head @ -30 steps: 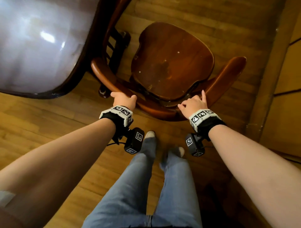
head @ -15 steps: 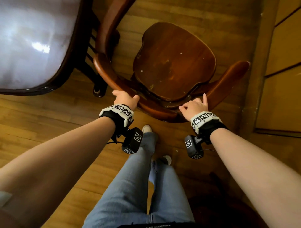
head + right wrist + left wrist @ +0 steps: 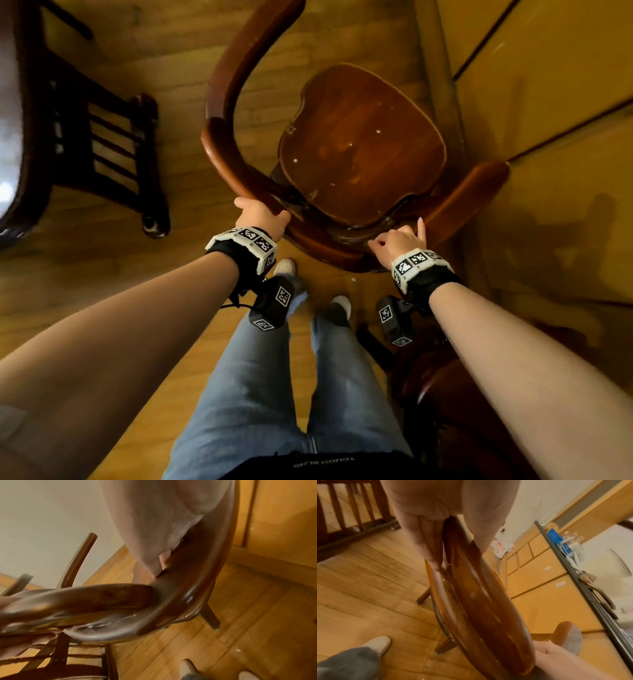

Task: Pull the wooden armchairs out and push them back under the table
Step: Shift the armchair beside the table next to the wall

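Armchair: the wooden armchair (image 3: 359,147) stands on the plank floor (image 3: 85,274) fully clear of the counter (image 3: 10,113), its seat bare and its curved back rail nearest the person.
Feet: two light shoes sit just behind the rail, between the two arms; they are close enough to the rear legs to get clipped.
Left grip: the left hand (image 3: 262,217) wraps the rail at its left bend, fingers curled under it and thumb on top, as the left wrist view confirms.
Right grip: the right hand (image 3: 397,240) holds the rail at its right bend, most fingers curled over the wood and one finger raised.
Step in hand: judging by the gap, the pull-out looks done or nearly so, and the push back comes next.
Doing it well: keep both grips level and even so the chair travels straight; slide it rather than tilt it.
Aim: the counter lies to the far left, so the chair needs turning toward that edge before it goes in.
Watch: the left armrest must pass under the counter's dark rim, and the slatted base (image 3: 113,144) beneath it stands in the way.
Right side: the cabinet (image 3: 548,102) is near the right armrest, leaving little room to swing.
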Tool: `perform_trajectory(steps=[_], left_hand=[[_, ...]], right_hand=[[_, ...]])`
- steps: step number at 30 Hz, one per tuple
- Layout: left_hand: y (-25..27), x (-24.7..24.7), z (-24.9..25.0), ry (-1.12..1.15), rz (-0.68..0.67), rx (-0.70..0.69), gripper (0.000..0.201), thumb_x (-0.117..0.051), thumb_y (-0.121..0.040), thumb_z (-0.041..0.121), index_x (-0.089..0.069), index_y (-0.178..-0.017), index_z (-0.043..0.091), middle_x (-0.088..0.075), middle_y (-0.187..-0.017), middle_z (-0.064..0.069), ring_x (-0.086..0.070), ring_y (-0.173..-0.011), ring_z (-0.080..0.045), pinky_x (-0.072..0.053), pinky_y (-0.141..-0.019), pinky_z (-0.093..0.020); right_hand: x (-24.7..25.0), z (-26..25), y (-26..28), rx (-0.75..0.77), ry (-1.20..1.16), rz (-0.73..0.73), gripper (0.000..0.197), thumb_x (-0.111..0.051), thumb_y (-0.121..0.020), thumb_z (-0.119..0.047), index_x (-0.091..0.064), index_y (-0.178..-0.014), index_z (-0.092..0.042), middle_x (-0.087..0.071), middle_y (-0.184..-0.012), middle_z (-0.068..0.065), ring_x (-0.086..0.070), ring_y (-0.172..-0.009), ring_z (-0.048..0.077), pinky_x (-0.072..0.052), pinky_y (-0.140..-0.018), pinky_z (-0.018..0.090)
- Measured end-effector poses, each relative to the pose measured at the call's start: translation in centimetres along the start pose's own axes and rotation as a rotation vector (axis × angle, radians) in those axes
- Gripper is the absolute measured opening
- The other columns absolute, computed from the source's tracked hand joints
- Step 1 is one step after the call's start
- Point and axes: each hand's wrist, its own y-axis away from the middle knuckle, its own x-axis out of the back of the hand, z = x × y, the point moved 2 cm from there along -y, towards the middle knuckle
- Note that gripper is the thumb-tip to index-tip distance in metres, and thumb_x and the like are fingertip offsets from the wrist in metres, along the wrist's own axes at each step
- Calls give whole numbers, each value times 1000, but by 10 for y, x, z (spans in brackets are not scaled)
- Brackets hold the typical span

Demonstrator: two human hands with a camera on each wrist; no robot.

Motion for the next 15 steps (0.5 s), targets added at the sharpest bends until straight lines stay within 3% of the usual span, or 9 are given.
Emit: perform_trajectory(steps=[8,14,15], left_hand=[[30,-53,41,-175,-125,-181,78,-61,-89,31,-14,-140,-3,-56,-126,-19,-60,-110,-35,-43,-72,-32],[48,-88,64,-258,-209,-222,87,-61,-88,34,-6,-145,-2,-51,-133,-19,-56,-115,-35,-48,-83,-36],[52,-94,69,-263,-224,-220,85,-60,-89,33,-6,-146,-1,-50,-134,-18,-56,-115,-33,-47,-80,-34]], right_hand=[[-40,63,32,-205,-142,-136,46,-28,-98,-51,-62,-121,-30,-59,-131,-1,-34,-138,22,7,-120,46],[-57,96,52,-313,-250,-206,47,-26,-98,-52,-57,-126,-31,-56,-135,2,-31,-139,23,8,-119,46],[-60,101,54,-329,-273,-219,47,-26,-98,-51,-57,-127,-30,-55,-135,2,-31,-140,23,8,-119,47]])
